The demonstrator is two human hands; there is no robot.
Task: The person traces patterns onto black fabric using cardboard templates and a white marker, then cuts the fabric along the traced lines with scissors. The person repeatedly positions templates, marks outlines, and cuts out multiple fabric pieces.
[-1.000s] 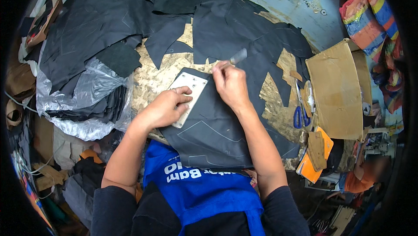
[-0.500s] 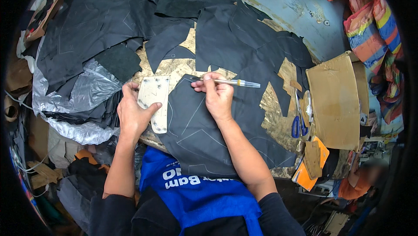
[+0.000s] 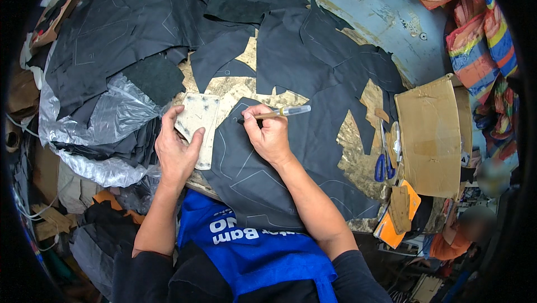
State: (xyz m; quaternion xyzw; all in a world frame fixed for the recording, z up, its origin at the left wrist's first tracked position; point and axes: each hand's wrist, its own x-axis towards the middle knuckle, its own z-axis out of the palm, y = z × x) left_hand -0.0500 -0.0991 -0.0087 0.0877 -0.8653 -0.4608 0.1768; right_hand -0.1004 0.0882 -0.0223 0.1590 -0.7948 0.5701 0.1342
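Black sheets (image 3: pixel 249 160), several marked with pale outlines, overlap across a worn, stained tabletop (image 3: pixel 352 141), its surface showing through in patches. Toward the right edge we see blue-handled scissors (image 3: pixel 385 151) and an orange booklet (image 3: pixel 413 196) partly covered by a brown cardboard piece (image 3: pixel 399 210).

Both forearms (image 3: pixel 319 208) slanted inward. The left hand (image 3: pixel 178 151) held its thumb (image 3: pixel 196 142) apart. The right hand (image 3: pixel 268 137) was curled, pinching.

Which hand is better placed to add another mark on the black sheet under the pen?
Probably the right hand: it grips the pen over the black sheet. The left hand holds the pale board by the sheet's left edge.
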